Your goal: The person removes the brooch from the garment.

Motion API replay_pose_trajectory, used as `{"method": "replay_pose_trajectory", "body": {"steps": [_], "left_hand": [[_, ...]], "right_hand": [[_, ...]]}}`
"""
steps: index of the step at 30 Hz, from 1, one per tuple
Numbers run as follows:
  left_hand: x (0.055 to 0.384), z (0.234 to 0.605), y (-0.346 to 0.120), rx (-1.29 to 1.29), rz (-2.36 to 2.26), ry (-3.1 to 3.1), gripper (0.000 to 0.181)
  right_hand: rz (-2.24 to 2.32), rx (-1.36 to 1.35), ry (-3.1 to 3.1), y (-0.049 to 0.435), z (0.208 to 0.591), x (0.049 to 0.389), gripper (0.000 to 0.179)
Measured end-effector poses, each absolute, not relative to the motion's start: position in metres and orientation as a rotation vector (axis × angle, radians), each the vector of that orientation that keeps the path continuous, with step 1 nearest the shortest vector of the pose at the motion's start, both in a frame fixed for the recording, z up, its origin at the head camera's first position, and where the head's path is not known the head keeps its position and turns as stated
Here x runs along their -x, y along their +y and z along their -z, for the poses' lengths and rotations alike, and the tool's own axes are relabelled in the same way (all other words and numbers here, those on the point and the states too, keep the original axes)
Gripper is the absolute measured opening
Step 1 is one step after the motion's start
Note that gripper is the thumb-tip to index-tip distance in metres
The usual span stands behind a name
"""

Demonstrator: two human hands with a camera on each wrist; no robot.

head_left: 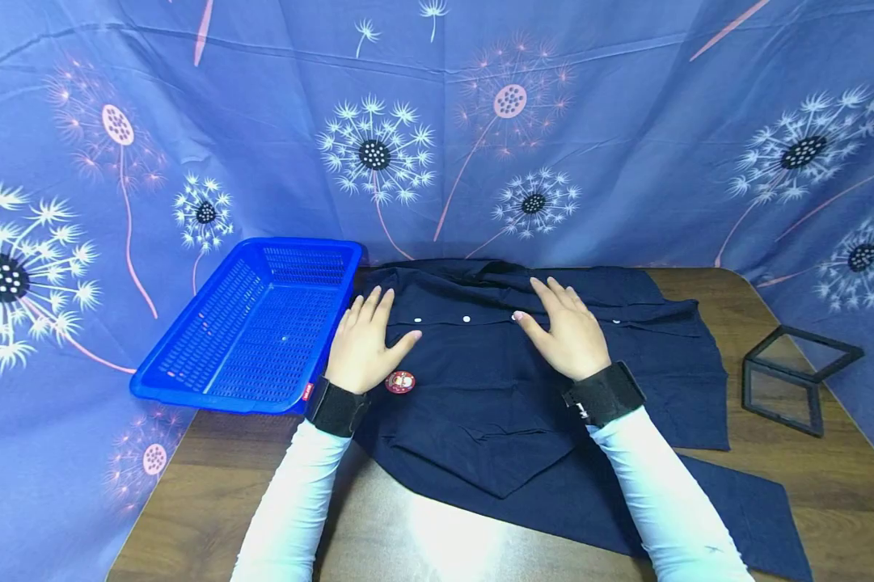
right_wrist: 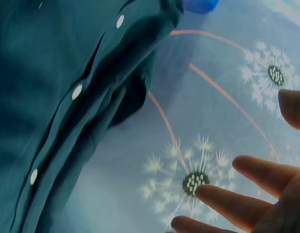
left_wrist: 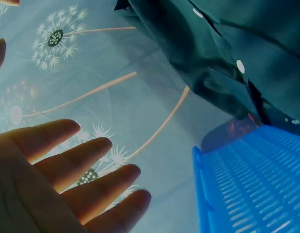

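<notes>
- The dark shirt (head_left: 473, 356) lies spread on the counter (head_left: 844, 501), just right of the blue basket (head_left: 221, 402), its button row running sideways.
- The left hand (head_left: 364, 347) is over the shirt's basket end, the right hand (head_left: 571, 339) over its middle; both have straight, spread fingers holding nothing and look raised off the cloth.
- The far edge is rumpled, so flat palms drawn gently outward should work better there than pinching.
- The near sleeve (head_left: 760, 517) sticks out to the lower right; it would best be straightened separately.
- Light, even pressure suits this thin-looking cloth; care is due near the red badge (head_left: 400, 382) and the buttons (head_left: 466, 318).
</notes>
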State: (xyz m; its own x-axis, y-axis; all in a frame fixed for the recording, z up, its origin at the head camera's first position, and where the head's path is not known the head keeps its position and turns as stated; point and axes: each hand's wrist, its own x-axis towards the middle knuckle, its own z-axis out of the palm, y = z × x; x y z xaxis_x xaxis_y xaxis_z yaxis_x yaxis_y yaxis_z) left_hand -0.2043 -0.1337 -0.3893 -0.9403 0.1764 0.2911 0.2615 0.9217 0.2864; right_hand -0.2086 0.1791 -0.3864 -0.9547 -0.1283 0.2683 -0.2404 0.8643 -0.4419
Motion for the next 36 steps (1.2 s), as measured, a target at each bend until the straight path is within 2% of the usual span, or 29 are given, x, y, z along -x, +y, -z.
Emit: {"method": "replay_pose_trajectory", "body": {"steps": [12,36], "left_hand": [[0.204,0.4,-0.137,0.363,0.617,-2.774,0.067],[0.207,0.419,-0.143,0.32,0.603,-2.944,0.06]], "right_hand": [[-0.848,-0.427,-2.748,0.149,0.392,0.213,0.063],[-1.063,-0.552,-2.753,0.085,0.416,0.216,0.05]]}}
